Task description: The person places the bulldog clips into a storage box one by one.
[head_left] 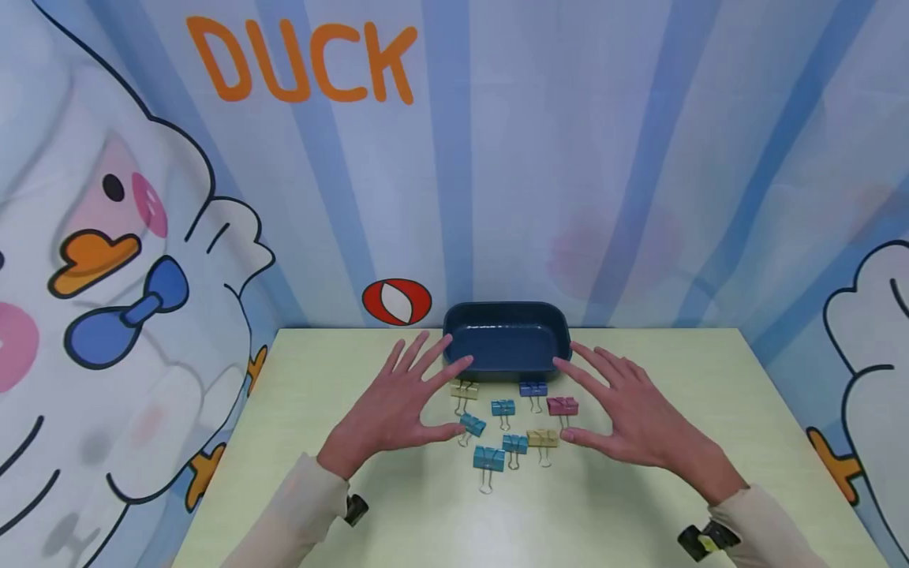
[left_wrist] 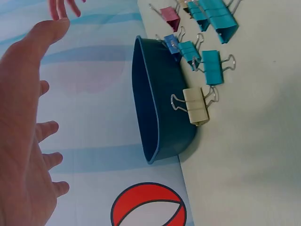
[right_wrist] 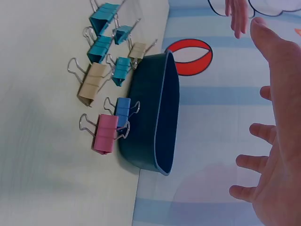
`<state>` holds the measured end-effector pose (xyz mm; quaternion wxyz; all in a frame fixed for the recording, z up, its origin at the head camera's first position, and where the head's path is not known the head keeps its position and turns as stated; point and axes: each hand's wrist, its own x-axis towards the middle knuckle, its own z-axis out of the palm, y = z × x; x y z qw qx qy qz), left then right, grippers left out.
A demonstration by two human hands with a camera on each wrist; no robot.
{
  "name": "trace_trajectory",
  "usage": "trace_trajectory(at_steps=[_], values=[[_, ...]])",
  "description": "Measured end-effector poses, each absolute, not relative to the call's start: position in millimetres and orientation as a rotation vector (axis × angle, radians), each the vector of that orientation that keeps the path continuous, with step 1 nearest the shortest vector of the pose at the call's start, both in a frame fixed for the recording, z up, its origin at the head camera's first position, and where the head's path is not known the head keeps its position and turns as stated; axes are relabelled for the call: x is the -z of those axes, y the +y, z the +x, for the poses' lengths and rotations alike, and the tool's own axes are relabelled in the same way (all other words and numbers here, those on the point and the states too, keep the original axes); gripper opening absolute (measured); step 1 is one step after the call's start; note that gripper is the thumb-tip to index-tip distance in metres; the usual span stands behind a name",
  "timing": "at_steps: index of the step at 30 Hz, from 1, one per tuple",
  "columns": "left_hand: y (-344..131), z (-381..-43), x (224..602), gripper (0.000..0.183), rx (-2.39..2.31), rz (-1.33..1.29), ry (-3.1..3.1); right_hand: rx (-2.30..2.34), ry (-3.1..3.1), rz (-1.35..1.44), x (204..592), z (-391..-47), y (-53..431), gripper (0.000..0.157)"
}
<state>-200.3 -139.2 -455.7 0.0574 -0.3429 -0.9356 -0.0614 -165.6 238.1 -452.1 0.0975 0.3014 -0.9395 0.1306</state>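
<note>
Several binder clips lie in a loose group on the table: a large teal clip (head_left: 488, 458) nearest me, smaller teal ones, a blue clip (head_left: 533, 389), a pink clip (head_left: 562, 405), a yellow clip (head_left: 543, 439) and a cream clip (left_wrist: 195, 106). Right behind them stands a dark blue rectangular tray (head_left: 507, 374); no clips show inside it. My left hand (head_left: 398, 406), fingers spread, hovers left of the clips and holds nothing. On the other side my right hand (head_left: 639, 410) is likewise spread and holds nothing, its thumb close to the yellow and pink clips in the head view.
The pale table (head_left: 341, 355) ends at the back against a blue striped curtain (head_left: 518, 197) printed with ducks and a red ball shape (head_left: 397, 301). A black wrist device shows at each sleeve.
</note>
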Motion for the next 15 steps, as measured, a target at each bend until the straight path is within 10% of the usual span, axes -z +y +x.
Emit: trace_trajectory(at_steps=[15], values=[[-137, -246, 486, 0.083, 1.076, -0.722, -2.786, -1.030, -2.801, 0.568, 493, -200, 258, 0.076]])
